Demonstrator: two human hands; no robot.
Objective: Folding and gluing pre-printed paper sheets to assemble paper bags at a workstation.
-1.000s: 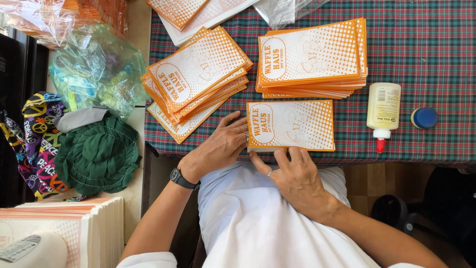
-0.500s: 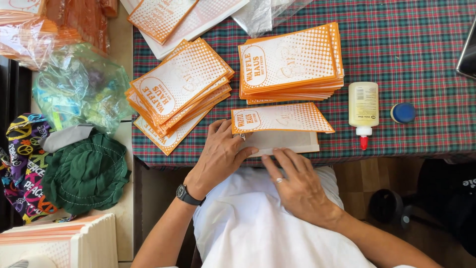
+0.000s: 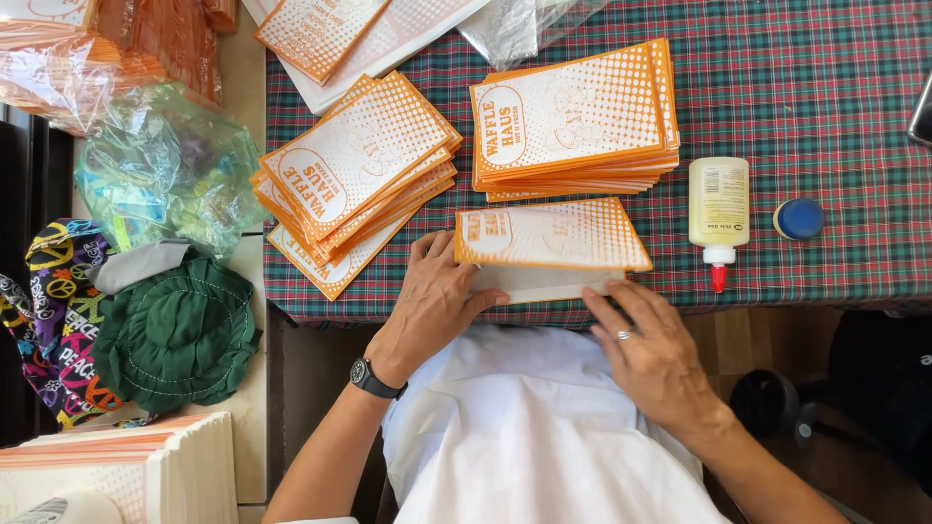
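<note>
An orange-and-white paper bag (image 3: 553,238) lies at the near edge of the plaid tablecloth (image 3: 806,107), its upper printed layer lifted over a plain white flap (image 3: 544,284). My left hand (image 3: 435,301), with a wristwatch, presses the bag's left end, thumb on the white flap. My right hand (image 3: 652,351), wearing a ring, touches the flap's right end with its fingertips. Behind the bag sit a neat stack of the same bags (image 3: 573,116) and a fanned stack (image 3: 349,180) to the left.
A glue bottle (image 3: 718,215) with a red tip lies right of the bag, its blue cap (image 3: 798,219) beside it. Left of the table are a crumpled plastic bag (image 3: 160,170), a green cloth (image 3: 175,335), patterned fabric (image 3: 53,320) and more bag stacks (image 3: 116,471).
The bag's printed layer has been lifted up from the near edge, exposing the white flap. Both hands have slid onto the flap's ends.
</note>
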